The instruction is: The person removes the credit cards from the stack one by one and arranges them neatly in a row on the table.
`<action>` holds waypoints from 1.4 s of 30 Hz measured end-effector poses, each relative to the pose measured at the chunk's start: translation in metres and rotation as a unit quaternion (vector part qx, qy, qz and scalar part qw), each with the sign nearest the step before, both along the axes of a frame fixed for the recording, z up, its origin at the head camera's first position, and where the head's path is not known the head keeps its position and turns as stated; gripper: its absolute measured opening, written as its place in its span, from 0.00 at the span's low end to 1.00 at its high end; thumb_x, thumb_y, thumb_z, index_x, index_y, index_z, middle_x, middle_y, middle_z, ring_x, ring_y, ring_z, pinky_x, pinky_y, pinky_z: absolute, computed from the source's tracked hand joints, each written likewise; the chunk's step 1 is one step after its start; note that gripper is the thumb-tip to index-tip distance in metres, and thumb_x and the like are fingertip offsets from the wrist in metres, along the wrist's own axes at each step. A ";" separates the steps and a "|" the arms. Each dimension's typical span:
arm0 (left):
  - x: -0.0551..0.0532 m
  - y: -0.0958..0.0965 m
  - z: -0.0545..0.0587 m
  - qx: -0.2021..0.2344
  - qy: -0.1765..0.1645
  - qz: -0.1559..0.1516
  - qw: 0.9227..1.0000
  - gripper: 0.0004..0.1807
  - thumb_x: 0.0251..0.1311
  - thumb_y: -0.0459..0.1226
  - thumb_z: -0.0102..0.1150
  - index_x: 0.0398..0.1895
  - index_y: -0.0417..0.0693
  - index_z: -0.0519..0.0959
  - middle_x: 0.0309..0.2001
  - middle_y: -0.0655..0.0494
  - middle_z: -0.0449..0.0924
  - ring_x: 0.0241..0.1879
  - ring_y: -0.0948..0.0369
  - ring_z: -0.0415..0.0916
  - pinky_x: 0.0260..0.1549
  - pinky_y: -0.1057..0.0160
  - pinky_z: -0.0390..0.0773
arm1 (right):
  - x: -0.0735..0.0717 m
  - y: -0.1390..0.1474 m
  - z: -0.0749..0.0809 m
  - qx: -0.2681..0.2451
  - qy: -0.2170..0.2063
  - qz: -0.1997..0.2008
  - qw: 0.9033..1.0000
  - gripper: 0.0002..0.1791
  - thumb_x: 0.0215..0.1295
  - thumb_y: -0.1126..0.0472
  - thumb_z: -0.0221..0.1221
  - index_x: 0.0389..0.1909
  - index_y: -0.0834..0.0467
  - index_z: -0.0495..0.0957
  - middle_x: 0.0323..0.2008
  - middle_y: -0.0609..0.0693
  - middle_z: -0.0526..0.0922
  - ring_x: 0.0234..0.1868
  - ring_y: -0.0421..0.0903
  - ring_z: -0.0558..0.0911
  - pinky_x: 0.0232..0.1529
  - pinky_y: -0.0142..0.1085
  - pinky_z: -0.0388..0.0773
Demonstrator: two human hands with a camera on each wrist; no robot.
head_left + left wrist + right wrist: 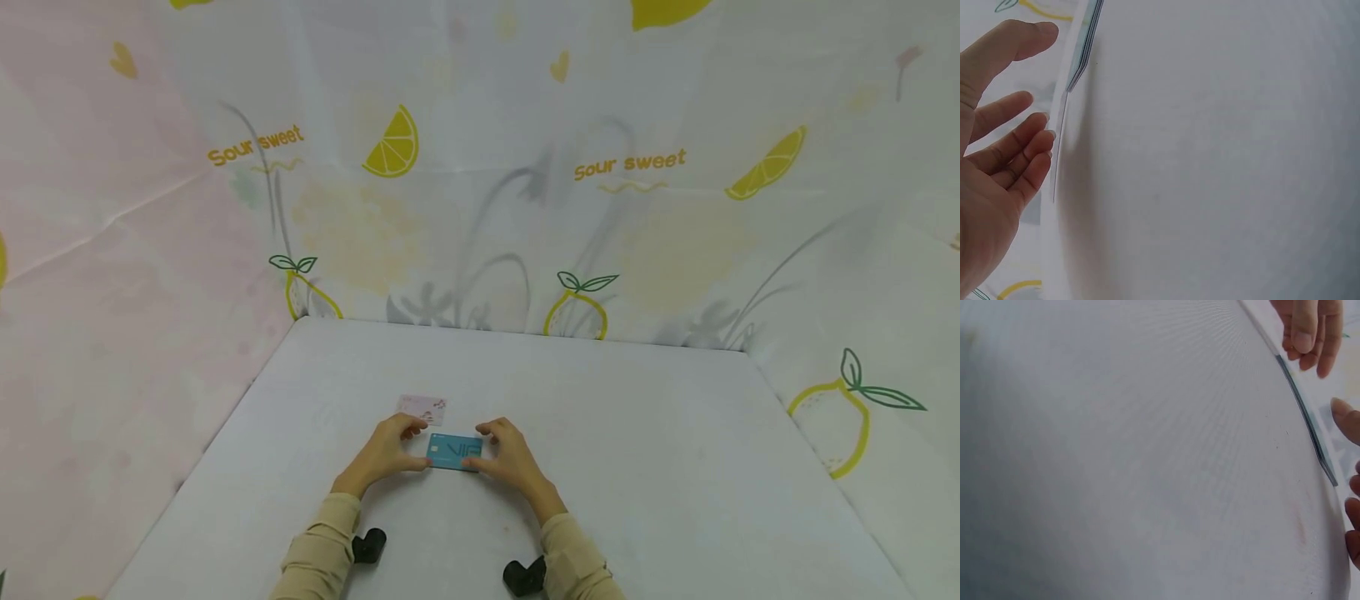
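A small stack of cards lies flat on the white table, its top one a blue card (453, 451) with a chip and large lettering. My left hand (389, 447) is at the stack's left edge, thumb and loosely bent fingers spread apart. At the right edge my right hand (512, 454) has the same spread, its thumb overlapping the blue card in the head view. The left wrist view shows the card stack (1087, 47) edge-on, as several thin layers, with a gap to the left thumb (1029, 39). Behind the left fingers lies a pale pink card (422, 408).
The white table (637, 467) reaches back to a cloth backdrop (480, 208) printed with lemons and words. Black wrist mounts (369, 546) sit on the inner side of both sleeves, close above the table's near part.
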State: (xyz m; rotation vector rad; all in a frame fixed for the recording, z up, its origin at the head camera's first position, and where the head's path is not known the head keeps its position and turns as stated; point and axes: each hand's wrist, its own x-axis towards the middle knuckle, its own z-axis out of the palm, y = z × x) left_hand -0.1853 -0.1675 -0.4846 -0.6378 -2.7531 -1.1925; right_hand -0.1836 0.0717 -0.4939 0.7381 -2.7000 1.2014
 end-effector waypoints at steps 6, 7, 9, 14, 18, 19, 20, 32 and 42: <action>0.000 0.001 0.000 0.001 -0.002 0.000 1.000 0.28 0.34 0.35 0.76 0.42 0.31 0.78 0.36 0.47 0.77 0.36 0.54 0.73 0.39 0.58 0.76 | 0.001 -0.001 -0.001 0.007 0.004 0.005 1.000 0.30 0.46 0.54 0.73 0.46 0.68 0.77 0.41 0.56 0.77 0.38 0.49 0.75 0.41 0.39 0.74; 0.000 0.001 0.000 0.000 -0.004 0.000 1.000 0.29 0.34 0.35 0.76 0.43 0.31 0.78 0.36 0.47 0.77 0.36 0.54 0.73 0.39 0.58 0.75 | 0.001 -0.001 0.000 0.009 0.003 0.004 1.000 0.30 0.46 0.54 0.73 0.46 0.68 0.77 0.41 0.56 0.77 0.38 0.49 0.75 0.41 0.39 0.74; 0.000 0.001 0.000 0.000 -0.009 0.001 1.000 0.29 0.34 0.34 0.76 0.43 0.31 0.78 0.36 0.47 0.77 0.37 0.55 0.73 0.39 0.57 0.75 | 0.001 -0.001 -0.001 0.016 -0.001 0.003 1.000 0.31 0.45 0.53 0.73 0.47 0.68 0.77 0.41 0.56 0.77 0.38 0.49 0.75 0.41 0.40 0.74; -0.001 0.000 -0.001 -0.008 -0.013 -0.004 1.000 0.29 0.33 0.33 0.76 0.44 0.30 0.77 0.37 0.46 0.77 0.38 0.53 0.73 0.40 0.55 0.75 | 0.001 -0.002 -0.001 0.031 -0.019 -0.005 0.999 0.32 0.45 0.51 0.72 0.49 0.66 0.77 0.42 0.54 0.76 0.40 0.48 0.74 0.43 0.43 0.71; -0.002 0.001 -0.003 -0.028 -0.020 -0.003 0.999 0.32 0.33 0.35 0.78 0.45 0.32 0.77 0.39 0.48 0.77 0.40 0.54 0.74 0.42 0.55 0.75 | 0.002 -0.002 -0.002 0.038 -0.024 -0.010 0.999 0.34 0.44 0.50 0.73 0.50 0.64 0.77 0.43 0.54 0.75 0.41 0.47 0.73 0.45 0.45 0.69; -0.003 0.001 -0.003 -0.036 -0.022 -0.003 0.999 0.32 0.33 0.36 0.78 0.46 0.33 0.77 0.40 0.49 0.77 0.40 0.55 0.73 0.43 0.55 0.75 | 0.002 -0.002 -0.002 0.039 -0.023 -0.011 0.999 0.34 0.44 0.50 0.73 0.50 0.64 0.77 0.43 0.54 0.75 0.41 0.47 0.73 0.45 0.46 0.69; -0.003 0.002 -0.003 -0.042 -0.025 -0.003 0.999 0.33 0.33 0.37 0.78 0.47 0.33 0.77 0.40 0.50 0.76 0.40 0.55 0.73 0.43 0.55 0.74 | 0.003 -0.002 -0.002 0.039 -0.023 -0.012 0.999 0.34 0.43 0.50 0.73 0.50 0.64 0.77 0.43 0.54 0.75 0.41 0.48 0.72 0.46 0.47 0.69; -0.004 0.005 -0.004 -0.075 -0.052 0.003 0.996 0.35 0.32 0.40 0.79 0.48 0.38 0.77 0.42 0.50 0.73 0.45 0.53 0.71 0.49 0.48 0.71 | 0.003 -0.003 -0.003 0.043 -0.034 -0.017 0.998 0.32 0.44 0.50 0.73 0.49 0.63 0.78 0.44 0.55 0.73 0.43 0.49 0.71 0.46 0.47 0.67; -0.004 0.006 -0.002 -0.081 -0.051 -0.001 0.995 0.33 0.34 0.41 0.79 0.47 0.40 0.78 0.42 0.50 0.73 0.44 0.53 0.71 0.49 0.48 0.71 | 0.003 -0.004 -0.004 0.037 -0.043 -0.018 0.998 0.30 0.43 0.51 0.73 0.47 0.62 0.78 0.45 0.56 0.73 0.44 0.51 0.72 0.46 0.48 0.65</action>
